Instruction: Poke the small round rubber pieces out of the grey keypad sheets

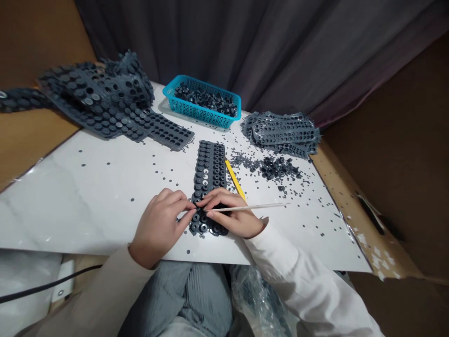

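Observation:
A dark grey rubber strip [211, 164] with rows of round knobs lies lengthwise before me, a few discs on it pale. My right hand [236, 215] rests over its near end, fingers closed round a thin wooden stick [261, 206] that points out to the right. From the left, my left hand [163, 224] reaches the strip's edge with thumb and forefinger pinched together. Whatever sits between those fingertips is too small to make out. Right beside the strip lies a flat yellow tool [235, 179], partly behind my right hand.
A blue basket [199, 111] of small dark rubber parts stands at the back. Knobbed sheets [101, 93] are heaped at left, more stacked strips [284, 131] at right. A pile of loose dark parts [278, 168] and scattered tiny discs lie on the white table [105, 201].

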`<state>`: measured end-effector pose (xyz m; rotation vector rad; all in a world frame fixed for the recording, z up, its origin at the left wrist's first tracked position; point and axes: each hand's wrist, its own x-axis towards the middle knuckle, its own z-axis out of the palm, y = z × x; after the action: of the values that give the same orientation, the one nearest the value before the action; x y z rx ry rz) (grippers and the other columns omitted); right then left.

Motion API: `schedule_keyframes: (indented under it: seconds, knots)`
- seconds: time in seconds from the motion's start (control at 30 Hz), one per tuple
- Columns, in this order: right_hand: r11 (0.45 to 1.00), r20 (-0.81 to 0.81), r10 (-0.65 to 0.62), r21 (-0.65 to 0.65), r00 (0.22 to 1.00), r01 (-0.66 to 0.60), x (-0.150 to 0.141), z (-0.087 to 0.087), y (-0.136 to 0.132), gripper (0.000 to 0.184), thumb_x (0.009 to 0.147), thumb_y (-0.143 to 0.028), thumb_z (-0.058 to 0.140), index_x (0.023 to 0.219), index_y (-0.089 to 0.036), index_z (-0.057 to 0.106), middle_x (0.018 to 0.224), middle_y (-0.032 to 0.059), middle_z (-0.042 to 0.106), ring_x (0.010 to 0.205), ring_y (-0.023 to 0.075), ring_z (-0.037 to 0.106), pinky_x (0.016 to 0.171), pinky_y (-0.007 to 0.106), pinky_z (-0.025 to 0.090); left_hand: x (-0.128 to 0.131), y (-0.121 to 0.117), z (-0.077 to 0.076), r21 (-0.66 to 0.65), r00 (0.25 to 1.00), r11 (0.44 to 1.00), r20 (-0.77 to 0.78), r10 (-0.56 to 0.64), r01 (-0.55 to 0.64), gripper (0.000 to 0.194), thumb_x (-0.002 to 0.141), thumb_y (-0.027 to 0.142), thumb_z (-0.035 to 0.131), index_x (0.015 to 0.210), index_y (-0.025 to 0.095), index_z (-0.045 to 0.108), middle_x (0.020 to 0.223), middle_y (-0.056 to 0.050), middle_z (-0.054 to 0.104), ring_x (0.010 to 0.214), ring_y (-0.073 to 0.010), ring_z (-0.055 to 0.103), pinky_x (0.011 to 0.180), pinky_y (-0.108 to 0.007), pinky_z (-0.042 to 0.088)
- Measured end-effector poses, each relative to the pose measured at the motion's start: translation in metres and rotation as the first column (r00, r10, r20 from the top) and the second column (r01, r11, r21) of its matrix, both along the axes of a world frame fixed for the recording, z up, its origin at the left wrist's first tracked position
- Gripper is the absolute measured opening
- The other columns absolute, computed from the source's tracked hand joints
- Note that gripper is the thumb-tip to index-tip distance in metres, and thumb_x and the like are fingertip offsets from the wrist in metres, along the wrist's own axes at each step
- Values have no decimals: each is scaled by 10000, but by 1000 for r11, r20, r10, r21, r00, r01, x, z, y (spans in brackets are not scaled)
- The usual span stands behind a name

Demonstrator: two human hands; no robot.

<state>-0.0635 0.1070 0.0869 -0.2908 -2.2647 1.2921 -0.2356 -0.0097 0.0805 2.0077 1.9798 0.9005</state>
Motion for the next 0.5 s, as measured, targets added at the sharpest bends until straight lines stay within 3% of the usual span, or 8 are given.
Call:
schedule_keyframes:
  seconds: [0.37, 0.5]
  knots:
    - [995, -48, 33, 96, 998, -28, -1, 1, -1, 86, 882, -251, 583, 861, -187, 637, 917, 102, 731, 964, 200, 612, 844, 371, 527, 2, 0, 2, -9, 999, 1000, -52, 15, -15, 147, 886, 193, 498, 806, 180, 620, 827, -39, 614, 810, -209, 513, 735, -348, 410]
    - [984, -127, -125, 112, 984, 140, 0, 4, 0, 85, 867, -263, 606, 839, -192, 645, 849, 80, 711, 860, 192, 637, 808, 373, 518, 1, 2, 0, -1, 1000, 1000, -10, 21, -21, 140, 876, 203, 504, 832, 183, 636, 838, -44, 615, 819, -206, 525, 737, -342, 423]
